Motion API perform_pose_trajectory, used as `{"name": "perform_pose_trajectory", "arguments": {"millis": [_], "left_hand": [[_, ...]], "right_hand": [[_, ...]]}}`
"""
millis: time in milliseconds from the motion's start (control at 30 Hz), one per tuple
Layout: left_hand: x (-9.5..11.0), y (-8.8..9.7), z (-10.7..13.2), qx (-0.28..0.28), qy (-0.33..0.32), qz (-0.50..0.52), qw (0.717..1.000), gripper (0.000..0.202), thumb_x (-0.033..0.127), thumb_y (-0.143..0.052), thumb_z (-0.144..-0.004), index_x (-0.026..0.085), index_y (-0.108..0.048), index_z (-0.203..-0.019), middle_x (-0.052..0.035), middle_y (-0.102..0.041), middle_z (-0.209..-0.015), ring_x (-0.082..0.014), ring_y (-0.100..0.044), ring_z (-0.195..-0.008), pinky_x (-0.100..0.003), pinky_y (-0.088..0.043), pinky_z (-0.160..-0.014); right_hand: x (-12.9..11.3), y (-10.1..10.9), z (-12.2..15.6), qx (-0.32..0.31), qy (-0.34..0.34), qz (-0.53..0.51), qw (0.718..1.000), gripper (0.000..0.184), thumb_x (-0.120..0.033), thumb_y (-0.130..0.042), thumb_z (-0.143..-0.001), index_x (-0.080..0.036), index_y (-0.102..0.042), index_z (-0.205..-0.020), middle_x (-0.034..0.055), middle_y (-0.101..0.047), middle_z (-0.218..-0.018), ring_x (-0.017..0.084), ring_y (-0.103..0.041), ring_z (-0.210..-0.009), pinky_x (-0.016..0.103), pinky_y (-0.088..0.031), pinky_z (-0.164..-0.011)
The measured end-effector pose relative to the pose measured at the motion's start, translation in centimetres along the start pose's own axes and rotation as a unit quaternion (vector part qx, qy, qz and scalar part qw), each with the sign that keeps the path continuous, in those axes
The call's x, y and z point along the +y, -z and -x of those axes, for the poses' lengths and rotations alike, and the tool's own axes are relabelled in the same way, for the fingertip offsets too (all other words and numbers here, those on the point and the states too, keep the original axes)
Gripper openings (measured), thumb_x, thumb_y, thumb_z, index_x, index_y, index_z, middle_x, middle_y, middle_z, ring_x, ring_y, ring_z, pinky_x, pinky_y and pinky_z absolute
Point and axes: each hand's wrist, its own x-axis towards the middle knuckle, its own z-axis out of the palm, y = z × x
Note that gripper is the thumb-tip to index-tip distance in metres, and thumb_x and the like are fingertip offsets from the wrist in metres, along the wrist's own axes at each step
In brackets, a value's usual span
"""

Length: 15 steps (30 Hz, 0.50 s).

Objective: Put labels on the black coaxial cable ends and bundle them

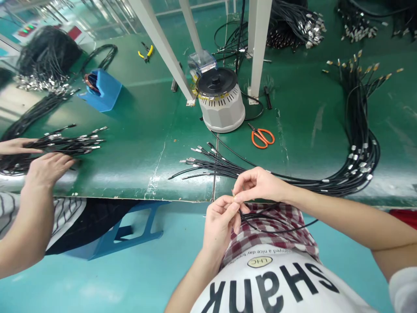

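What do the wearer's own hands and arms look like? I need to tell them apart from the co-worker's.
Both are bare: the left hand and right hand carry no gloves, rings or watch. A pale short sleeve edges the right arm.

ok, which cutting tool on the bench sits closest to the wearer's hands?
The orange-handled scissors, lying just right of the white round machine, nearest the right hand. The yellow-handled pliers lie far back on the left.

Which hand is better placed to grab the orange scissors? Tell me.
Probably the right hand. It sits almost directly below the orange scissors, while the left hand is lower and further off. Both pinch the thin black cable, so one must let go first.
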Motion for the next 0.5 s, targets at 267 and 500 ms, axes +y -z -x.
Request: {"name": "perform_pose_trajectory", "arguments": {"millis": [267,500], "left_hand": [[-0.2,0.6,-0.3,-0.048,0.044,0.045,0.997,0.026,0.034,-0.066,-0.090,0.012,-0.061,-0.079,-0.0061,-0.071,-0.075,-0.0018,-0.046,-0.032,-0.015,-0.025,-0.037],[0.0,0.6,-0.1,-0.021,-0.017,0.042,0.999,0.015,0.030,-0.058,-0.095,0.018,-0.055,-0.104,-0.0043,-0.071,-0.080,-0.0115,-0.064,-0.048,-0.020,-0.047,-0.050]], "right_hand": [[-0.8,0.6,-0.4,-0.069,0.013,0.061,0.996,0.032,-0.042,-0.073,-0.082,-0.012,-0.070,-0.093,0.0026,-0.067,-0.084,0.007,-0.054,-0.055,0.020,-0.045,-0.053],[-0.6,1.2,-0.5,0.059,0.051,0.154,0.985,0.028,-0.041,-0.061,-0.092,-0.014,-0.065,-0.098,0.0025,-0.066,-0.084,0.009,-0.056,-0.057,0.023,-0.047,-0.058]]}}
